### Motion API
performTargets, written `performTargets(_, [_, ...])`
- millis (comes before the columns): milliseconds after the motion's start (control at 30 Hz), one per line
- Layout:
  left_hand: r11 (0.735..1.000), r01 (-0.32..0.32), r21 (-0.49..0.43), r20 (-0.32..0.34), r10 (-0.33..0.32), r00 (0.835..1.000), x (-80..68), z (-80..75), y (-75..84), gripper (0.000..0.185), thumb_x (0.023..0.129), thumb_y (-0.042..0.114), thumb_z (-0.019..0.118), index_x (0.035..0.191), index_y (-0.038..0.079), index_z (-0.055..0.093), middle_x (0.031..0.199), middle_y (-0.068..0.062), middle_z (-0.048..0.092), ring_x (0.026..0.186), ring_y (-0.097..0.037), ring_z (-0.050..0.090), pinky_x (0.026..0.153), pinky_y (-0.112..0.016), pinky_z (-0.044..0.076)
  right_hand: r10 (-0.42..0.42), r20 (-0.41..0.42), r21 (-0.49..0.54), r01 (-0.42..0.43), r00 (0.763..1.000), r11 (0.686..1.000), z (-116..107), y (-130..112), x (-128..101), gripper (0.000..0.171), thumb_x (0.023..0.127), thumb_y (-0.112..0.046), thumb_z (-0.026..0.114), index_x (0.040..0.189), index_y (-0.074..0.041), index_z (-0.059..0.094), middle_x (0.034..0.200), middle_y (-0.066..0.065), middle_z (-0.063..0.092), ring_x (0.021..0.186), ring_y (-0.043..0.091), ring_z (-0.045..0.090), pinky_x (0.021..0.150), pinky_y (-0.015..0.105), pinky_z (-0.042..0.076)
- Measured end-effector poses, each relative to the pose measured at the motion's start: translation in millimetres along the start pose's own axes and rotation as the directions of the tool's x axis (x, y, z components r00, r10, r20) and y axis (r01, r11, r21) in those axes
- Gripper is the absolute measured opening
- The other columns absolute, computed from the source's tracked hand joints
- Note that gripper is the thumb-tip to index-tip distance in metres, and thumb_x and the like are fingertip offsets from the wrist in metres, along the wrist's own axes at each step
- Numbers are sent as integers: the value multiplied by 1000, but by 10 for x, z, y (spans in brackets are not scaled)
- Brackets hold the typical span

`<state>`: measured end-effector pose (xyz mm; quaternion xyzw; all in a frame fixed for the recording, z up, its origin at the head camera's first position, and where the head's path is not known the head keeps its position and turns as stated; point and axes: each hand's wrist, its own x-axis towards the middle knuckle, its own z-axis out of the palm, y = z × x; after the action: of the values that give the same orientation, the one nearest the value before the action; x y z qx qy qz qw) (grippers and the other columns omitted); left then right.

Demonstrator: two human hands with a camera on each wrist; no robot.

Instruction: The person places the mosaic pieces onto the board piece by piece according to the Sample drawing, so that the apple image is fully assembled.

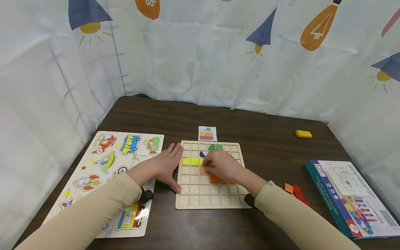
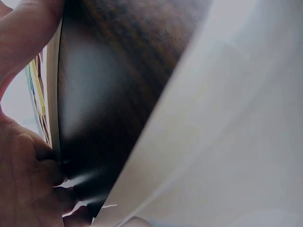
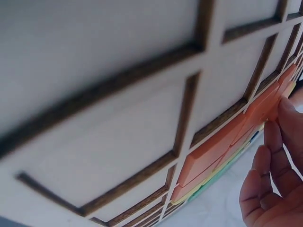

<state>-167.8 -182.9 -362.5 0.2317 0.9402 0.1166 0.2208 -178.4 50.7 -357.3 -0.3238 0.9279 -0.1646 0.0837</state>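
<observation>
- Wooden grid board (image 1: 187, 199) on the counter (image 1: 265, 149): yellow (image 1: 191, 161), green (image 1: 215, 147), blue (image 1: 201, 154) and orange pieces (image 1: 214, 178) are held in its cells.
- Right hand (image 1: 222, 166): fingers are curled over an orange block (image 1: 203, 170) on the board.
- Left hand (image 1: 165, 166): fingers are laid flat against the board's edge.
- One yellow block (image 1: 303, 134) lies apart.

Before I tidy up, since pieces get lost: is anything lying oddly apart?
Yes: one yellow block lies alone near the table's far right edge, apart from the grid board and the red and orange blocks beside the box.

Vehicle peg puzzle (image 1: 106, 173) at left, yellow block (image 1: 303, 134) (far right), boxed set (image 1: 350, 198), pattern card (image 1: 207, 133).
</observation>
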Motion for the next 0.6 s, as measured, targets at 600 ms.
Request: performTargets(600, [1000, 9, -3, 9, -9, 1000, 5, 0, 1, 143, 67, 64, 87, 160, -9, 8, 170, -29, 0, 158, -48, -1, 127, -61, 12, -25, -5, -71, 24, 1000, 997, -18, 20, -65, 9, 90, -14, 79, 99, -11, 80, 94, -2, 78, 89, 17, 62, 88, 37, 55])
